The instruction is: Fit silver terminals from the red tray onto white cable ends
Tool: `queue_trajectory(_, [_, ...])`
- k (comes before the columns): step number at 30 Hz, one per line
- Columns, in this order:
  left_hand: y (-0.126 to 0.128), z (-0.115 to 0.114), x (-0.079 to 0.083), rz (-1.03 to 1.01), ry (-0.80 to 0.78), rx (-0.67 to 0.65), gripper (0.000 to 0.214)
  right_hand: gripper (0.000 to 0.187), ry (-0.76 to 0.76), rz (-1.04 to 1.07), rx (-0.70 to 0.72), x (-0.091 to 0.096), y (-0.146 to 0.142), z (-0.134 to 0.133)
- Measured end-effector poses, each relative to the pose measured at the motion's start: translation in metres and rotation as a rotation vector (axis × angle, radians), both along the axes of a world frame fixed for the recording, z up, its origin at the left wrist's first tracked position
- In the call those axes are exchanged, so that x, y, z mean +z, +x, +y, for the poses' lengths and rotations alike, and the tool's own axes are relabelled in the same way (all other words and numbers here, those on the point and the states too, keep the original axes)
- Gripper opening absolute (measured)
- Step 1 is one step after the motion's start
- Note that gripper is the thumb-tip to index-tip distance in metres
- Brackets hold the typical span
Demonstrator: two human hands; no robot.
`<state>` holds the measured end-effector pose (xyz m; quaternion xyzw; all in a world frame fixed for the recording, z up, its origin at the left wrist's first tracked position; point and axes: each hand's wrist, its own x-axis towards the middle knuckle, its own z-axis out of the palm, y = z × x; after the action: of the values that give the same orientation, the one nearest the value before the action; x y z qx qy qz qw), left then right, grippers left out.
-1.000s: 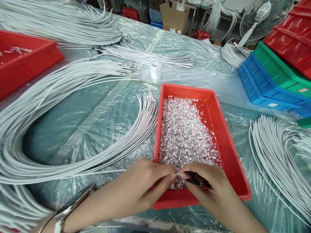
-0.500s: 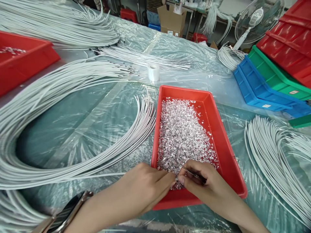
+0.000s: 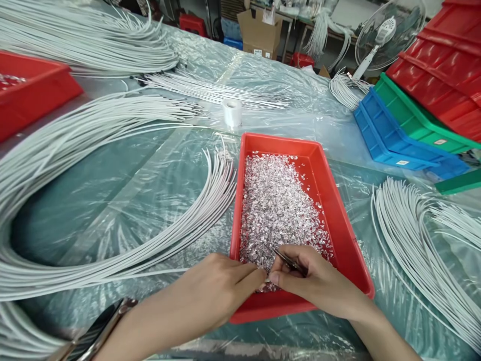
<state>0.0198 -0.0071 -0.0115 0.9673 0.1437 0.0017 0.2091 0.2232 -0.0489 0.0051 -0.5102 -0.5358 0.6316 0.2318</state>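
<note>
A red tray [image 3: 340, 215] in front of me holds a heap of small shiny metal pieces [image 3: 276, 205]. My left hand [image 3: 218, 291] pinches the end of a thin white cable [image 3: 158, 272] over the tray's near end. My right hand [image 3: 311, 281] is closed on dark tweezers [image 3: 287, 259], its fingertips meeting the left hand's at the cable tip. A watch [image 3: 101, 326] is on my left wrist.
Curved bundles of white cables [image 3: 75, 150] lie to the left and another bundle [image 3: 417, 235] to the right on plastic sheeting. A tape roll [image 3: 232, 112] stands behind the tray. Stacked blue, green and red trays [image 3: 413, 125] are at the right; another red tray [image 3: 33, 90] is at the far left.
The view has drifted, so everything sits slightly further left. Both hands stay pinched together over the tray's near end; the tweezers have tilted upward in the right hand.
</note>
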Motion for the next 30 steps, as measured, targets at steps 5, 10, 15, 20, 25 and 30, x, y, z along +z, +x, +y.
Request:
queue_trajectory(5, [0.0, 0.0002, 0.0007, -0.012, -0.027, 0.001, 0.021, 0.016, -0.014, 0.001, -0.001, -0.0006, 0.0005, -0.0001])
queue_trajectory(10, [-0.001, 0.0004, 0.0003, -0.016, -0.055, -0.001, 0.023, 0.017, -0.05, 0.04, -0.018, -0.0006, 0.0006, 0.0006])
queue_trajectory(15, [-0.0013, 0.001, 0.0012, -0.059, -0.077, 0.007, 0.023, 0.017, -0.142, 0.122, -0.05, -0.0004, 0.001, 0.0001])
queue_trajectory(20, [-0.0019, 0.0016, 0.0011, -0.113, -0.101, 0.016, 0.024, 0.016, -0.143, 0.139, -0.056, -0.0033, 0.0021, -0.0012])
queue_trajectory(25, [-0.0017, 0.0044, 0.0014, -0.178, -0.189, 0.035, 0.023, 0.016, -0.143, 0.103, -0.039, -0.0043, 0.0019, -0.0022])
queue_trajectory(30, [-0.0033, 0.0054, 0.0036, -0.234, -0.206, 0.063, 0.027, 0.018, -0.129, 0.138, -0.052, -0.0014, 0.0001, -0.0027])
